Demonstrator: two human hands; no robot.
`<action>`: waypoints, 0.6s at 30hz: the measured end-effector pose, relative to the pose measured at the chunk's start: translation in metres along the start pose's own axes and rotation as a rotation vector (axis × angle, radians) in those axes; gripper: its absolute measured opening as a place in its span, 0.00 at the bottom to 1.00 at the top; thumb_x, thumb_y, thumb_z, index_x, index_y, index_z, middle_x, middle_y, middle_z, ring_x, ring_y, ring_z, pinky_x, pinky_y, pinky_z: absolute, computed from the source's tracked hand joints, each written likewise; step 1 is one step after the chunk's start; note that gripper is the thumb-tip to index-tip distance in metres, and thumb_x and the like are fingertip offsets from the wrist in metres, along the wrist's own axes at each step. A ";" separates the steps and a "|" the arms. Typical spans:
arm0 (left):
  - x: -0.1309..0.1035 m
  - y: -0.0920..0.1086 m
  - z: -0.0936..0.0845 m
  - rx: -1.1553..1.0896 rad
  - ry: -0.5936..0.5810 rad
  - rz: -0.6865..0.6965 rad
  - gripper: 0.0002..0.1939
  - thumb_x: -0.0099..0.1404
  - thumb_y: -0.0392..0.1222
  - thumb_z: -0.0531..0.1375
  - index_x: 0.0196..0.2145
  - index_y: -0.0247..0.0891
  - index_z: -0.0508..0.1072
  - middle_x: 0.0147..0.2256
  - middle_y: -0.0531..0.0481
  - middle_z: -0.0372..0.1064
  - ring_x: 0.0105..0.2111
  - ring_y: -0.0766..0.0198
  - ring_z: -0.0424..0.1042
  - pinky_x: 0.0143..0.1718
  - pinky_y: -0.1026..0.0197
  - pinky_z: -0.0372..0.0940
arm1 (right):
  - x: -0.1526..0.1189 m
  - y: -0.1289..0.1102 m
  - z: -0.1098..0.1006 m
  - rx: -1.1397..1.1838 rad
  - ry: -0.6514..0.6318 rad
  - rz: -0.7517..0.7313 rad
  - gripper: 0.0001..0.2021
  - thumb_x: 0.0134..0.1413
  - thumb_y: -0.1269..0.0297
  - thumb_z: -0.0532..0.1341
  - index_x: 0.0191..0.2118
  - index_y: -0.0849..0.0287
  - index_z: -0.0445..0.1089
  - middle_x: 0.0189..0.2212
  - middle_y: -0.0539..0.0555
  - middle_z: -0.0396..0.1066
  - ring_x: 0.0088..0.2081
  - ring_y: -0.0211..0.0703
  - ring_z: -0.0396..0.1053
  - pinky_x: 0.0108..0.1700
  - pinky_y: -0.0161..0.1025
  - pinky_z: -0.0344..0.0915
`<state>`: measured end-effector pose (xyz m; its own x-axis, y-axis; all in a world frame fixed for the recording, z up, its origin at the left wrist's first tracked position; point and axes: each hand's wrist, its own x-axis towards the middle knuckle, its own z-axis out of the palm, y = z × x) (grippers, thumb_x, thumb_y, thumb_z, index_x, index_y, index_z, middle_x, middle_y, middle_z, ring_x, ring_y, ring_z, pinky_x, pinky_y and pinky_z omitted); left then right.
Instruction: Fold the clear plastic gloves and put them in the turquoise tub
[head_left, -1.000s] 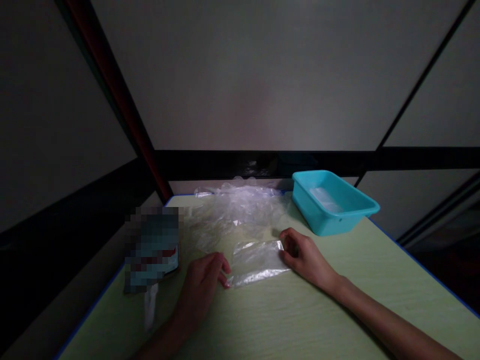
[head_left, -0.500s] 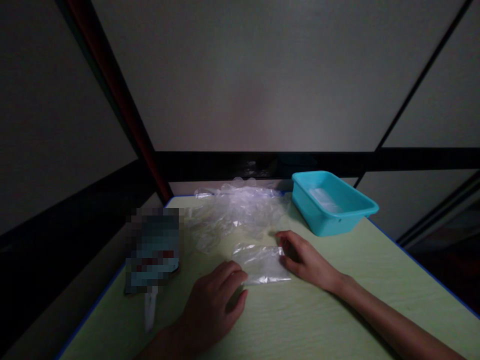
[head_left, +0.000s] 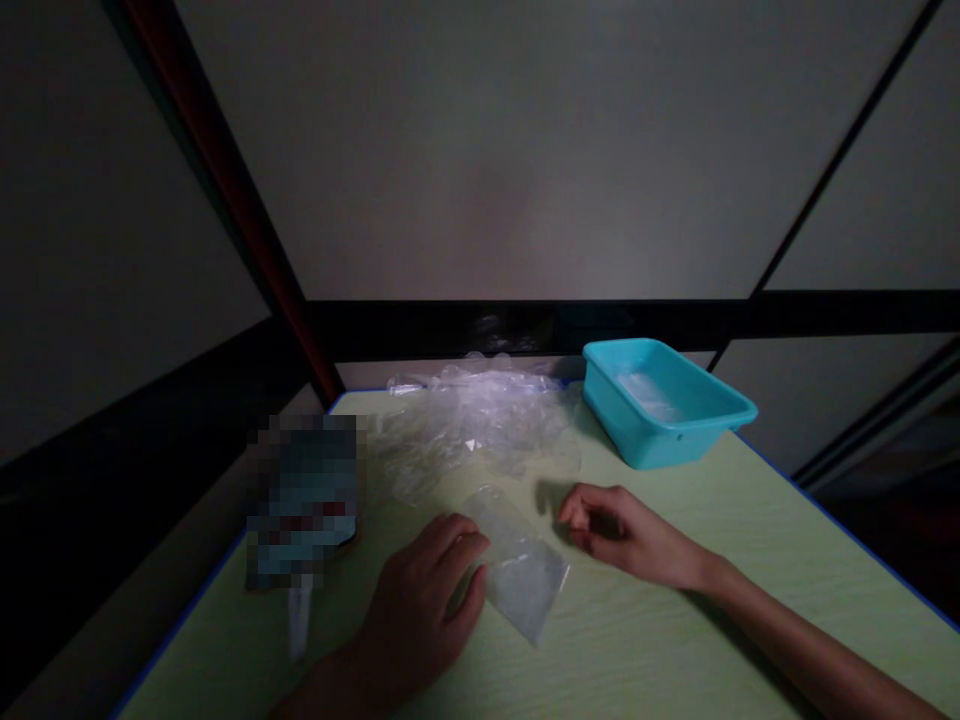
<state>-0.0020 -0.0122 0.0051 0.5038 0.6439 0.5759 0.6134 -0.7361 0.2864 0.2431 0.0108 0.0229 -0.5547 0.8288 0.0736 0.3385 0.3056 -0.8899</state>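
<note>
A small clear plastic bag (head_left: 521, 575) lies flat and slantwise on the table between my hands. My left hand (head_left: 424, 600) rests at its left edge, the fingertips overlapping it and the thumb apart from the fingers. To the right of the bag, my right hand (head_left: 619, 530) is off it, with curled fingers and thumb and fingertips close together. Nothing shows in that hand. Farther back is a loose heap of clear plastic bags (head_left: 487, 415).
A turquoise basin (head_left: 660, 440) with flat clear or whitish packets (head_left: 646, 392) inside stands at the back right. On the left lies a pixelated object (head_left: 307, 510) with a white strip (head_left: 300, 615) below it. The pale green table (head_left: 637, 660) has blue edging; panels stand behind.
The plastic bag has turned clockwise, its right end swinging toward me. My right hand has left its edge, coming slightly nearer and curling in. The left hand has barely shifted.
</note>
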 end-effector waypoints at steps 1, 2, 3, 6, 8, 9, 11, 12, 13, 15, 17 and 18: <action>-0.001 0.003 0.000 -0.007 -0.010 0.024 0.09 0.58 0.30 0.52 0.36 0.38 0.66 0.33 0.47 0.67 0.33 0.61 0.68 0.34 0.61 0.64 | -0.001 0.001 -0.001 -0.059 0.019 -0.036 0.04 0.46 0.74 0.55 0.32 0.61 0.64 0.22 0.47 0.60 0.24 0.34 0.57 0.25 0.30 0.54; -0.002 0.005 0.000 -0.018 -0.027 0.052 0.10 0.58 0.30 0.52 0.38 0.37 0.66 0.35 0.46 0.68 0.34 0.60 0.68 0.35 0.60 0.64 | -0.003 0.002 -0.003 -0.116 0.029 -0.075 0.04 0.46 0.74 0.55 0.30 0.61 0.65 0.21 0.47 0.57 0.23 0.33 0.56 0.24 0.30 0.53; -0.003 0.008 0.000 -0.032 -0.049 0.083 0.11 0.58 0.30 0.52 0.39 0.37 0.66 0.36 0.46 0.68 0.36 0.60 0.68 0.37 0.59 0.64 | -0.004 0.003 -0.004 -0.166 0.025 -0.113 0.04 0.45 0.75 0.55 0.28 0.61 0.65 0.20 0.46 0.56 0.23 0.33 0.55 0.24 0.30 0.52; -0.005 0.015 0.002 -0.078 -0.124 0.159 0.16 0.57 0.29 0.52 0.43 0.36 0.66 0.43 0.44 0.68 0.43 0.58 0.66 0.45 0.57 0.62 | -0.005 0.006 -0.004 -0.273 -0.028 -0.191 0.06 0.43 0.77 0.54 0.25 0.61 0.65 0.19 0.46 0.54 0.22 0.33 0.54 0.23 0.30 0.52; -0.004 0.018 0.001 -0.102 -0.183 0.206 0.19 0.56 0.30 0.52 0.46 0.36 0.65 0.47 0.45 0.67 0.47 0.57 0.64 0.49 0.57 0.60 | -0.006 0.007 -0.002 -0.324 -0.077 -0.236 0.07 0.43 0.78 0.54 0.25 0.61 0.66 0.19 0.46 0.55 0.22 0.33 0.54 0.24 0.30 0.52; -0.002 0.020 0.000 -0.107 -0.223 0.225 0.20 0.55 0.30 0.52 0.47 0.36 0.65 0.48 0.45 0.66 0.48 0.58 0.64 0.50 0.57 0.60 | -0.006 0.008 -0.001 -0.348 -0.097 -0.263 0.07 0.42 0.78 0.54 0.25 0.61 0.66 0.19 0.46 0.55 0.23 0.33 0.55 0.25 0.31 0.53; 0.004 0.024 -0.004 -0.099 -0.318 0.258 0.22 0.55 0.31 0.54 0.49 0.35 0.64 0.50 0.45 0.65 0.50 0.58 0.63 0.52 0.58 0.58 | -0.006 0.009 0.001 -0.386 -0.121 -0.313 0.07 0.43 0.77 0.54 0.25 0.60 0.66 0.19 0.47 0.56 0.23 0.34 0.56 0.27 0.32 0.54; 0.007 0.025 -0.007 -0.085 -0.364 0.267 0.23 0.55 0.32 0.55 0.50 0.34 0.64 0.51 0.44 0.64 0.52 0.58 0.62 0.53 0.59 0.57 | -0.006 0.009 0.002 -0.399 -0.126 -0.332 0.07 0.44 0.77 0.54 0.25 0.60 0.66 0.19 0.47 0.56 0.24 0.35 0.57 0.28 0.32 0.54; 0.009 0.027 -0.009 -0.076 -0.407 0.271 0.24 0.55 0.32 0.55 0.51 0.33 0.63 0.52 0.43 0.62 0.53 0.58 0.60 0.54 0.59 0.56 | -0.006 0.009 0.003 -0.409 -0.127 -0.343 0.07 0.45 0.76 0.54 0.25 0.60 0.67 0.18 0.47 0.56 0.24 0.35 0.57 0.28 0.33 0.54; 0.013 0.028 -0.013 -0.073 -0.465 0.266 0.28 0.56 0.33 0.56 0.55 0.33 0.58 0.55 0.43 0.58 0.55 0.58 0.57 0.55 0.58 0.54 | -0.007 0.010 0.003 -0.424 -0.131 -0.356 0.07 0.47 0.75 0.54 0.26 0.60 0.67 0.18 0.47 0.57 0.23 0.36 0.57 0.28 0.33 0.54; 0.015 0.028 -0.014 -0.097 -0.502 0.259 0.31 0.58 0.35 0.56 0.58 0.35 0.53 0.57 0.43 0.54 0.57 0.58 0.54 0.56 0.55 0.52 | -0.008 0.009 0.003 -0.445 -0.134 -0.363 0.08 0.49 0.73 0.53 0.28 0.60 0.68 0.18 0.48 0.57 0.23 0.36 0.58 0.27 0.34 0.54; 0.016 0.028 -0.015 -0.112 -0.517 0.262 0.32 0.59 0.37 0.56 0.59 0.35 0.52 0.57 0.42 0.52 0.57 0.58 0.53 0.57 0.54 0.51 | -0.008 0.009 0.002 -0.459 -0.138 -0.366 0.08 0.50 0.73 0.53 0.29 0.59 0.68 0.18 0.48 0.58 0.23 0.37 0.58 0.27 0.34 0.54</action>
<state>0.0137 -0.0257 0.0335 0.8781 0.4353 0.1984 0.3747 -0.8837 0.2806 0.2487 0.0058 0.0136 -0.7802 0.5723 0.2525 0.3833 0.7564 -0.5300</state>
